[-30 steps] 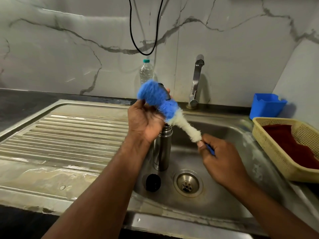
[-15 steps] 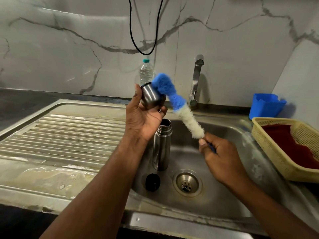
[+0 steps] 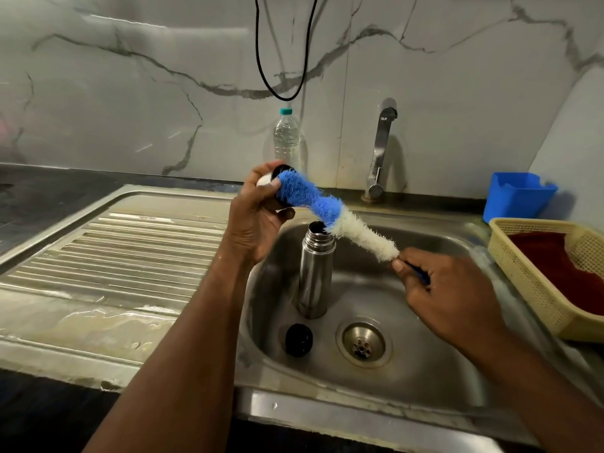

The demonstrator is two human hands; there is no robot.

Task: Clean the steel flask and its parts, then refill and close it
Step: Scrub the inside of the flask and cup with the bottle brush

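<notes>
Since the earlier frame the left hand (image 3: 258, 220) is turning the flask cup (image 3: 280, 188) so the brush (image 3: 330, 214) is covering more of it, the blue end pushing into its mouth. Nearest, the black stopper (image 3: 298, 340) is lying in the sink (image 3: 392, 380) beside the drain (image 3: 363, 344), and the right hand (image 3: 447, 295) is pinching the brush handle in a curled grip. Farther back, the open steel flask (image 3: 314, 273) is standing upright in the basin while the left grip is curling round the cup, with the water bottle (image 3: 287, 135) and tap (image 3: 380, 148) behind.

No readable text, labels, brands or numbers anywhere in view.
</notes>
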